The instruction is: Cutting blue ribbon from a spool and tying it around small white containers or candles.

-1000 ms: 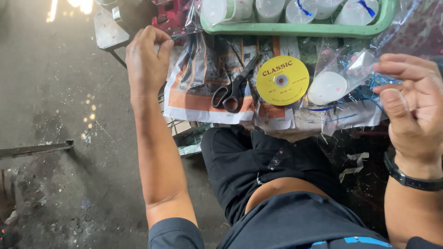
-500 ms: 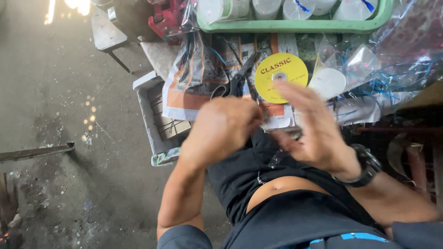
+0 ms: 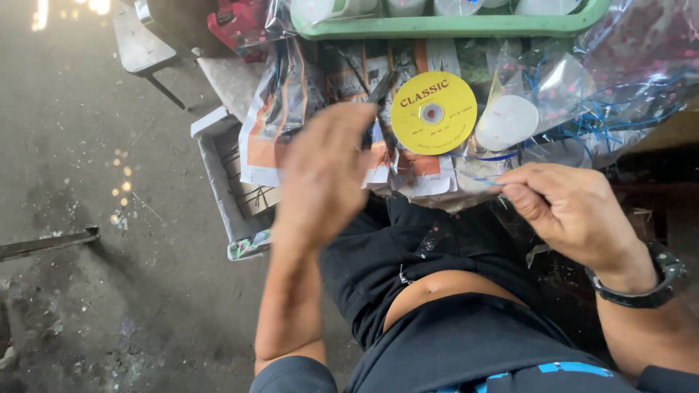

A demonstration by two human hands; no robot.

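Left hand [image 3: 324, 175] raised, blurred, fingers loosely spread, gripping nothing, just left of yellow round disc [image 3: 433, 112]. Right hand [image 3: 564, 207] pinched shut on thin blue string [image 3: 486, 179], below and right of disc. White round lid in clear plastic bag [image 3: 507, 121] touching disc's right edge; green tray [image 3: 451, 28] above.

Left hand [image 3: 324, 175] blurred over newspaper [image 3: 273, 124] — right hand [image 3: 564, 207] pinching blue strand [image 3: 482, 179].
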